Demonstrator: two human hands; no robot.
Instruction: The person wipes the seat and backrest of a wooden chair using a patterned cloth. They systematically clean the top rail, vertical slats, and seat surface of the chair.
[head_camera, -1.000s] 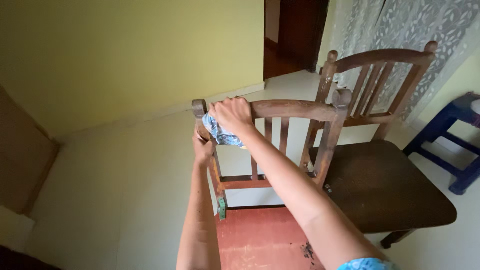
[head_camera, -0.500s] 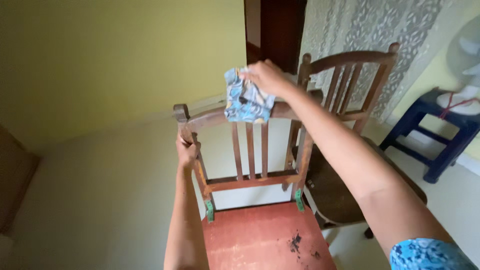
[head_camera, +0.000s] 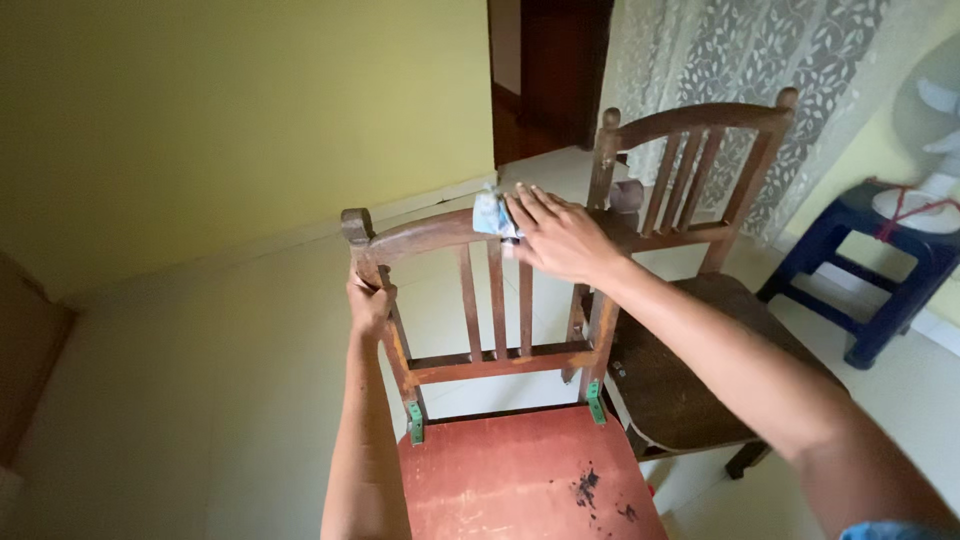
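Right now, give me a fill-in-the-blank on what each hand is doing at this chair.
1. The right hand presses a blue ____ onto the top rail.
2. The left hand grips the chair's left ____.
3. The near chair's seat is ____ in colour.
4. The second chair stands to the ____.

Missing: cloth; post; red; right

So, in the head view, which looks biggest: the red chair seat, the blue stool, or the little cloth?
Largest to smallest:
1. red chair seat, though it is nearest the camera
2. blue stool, partly cut off
3. cloth, mostly under the right hand
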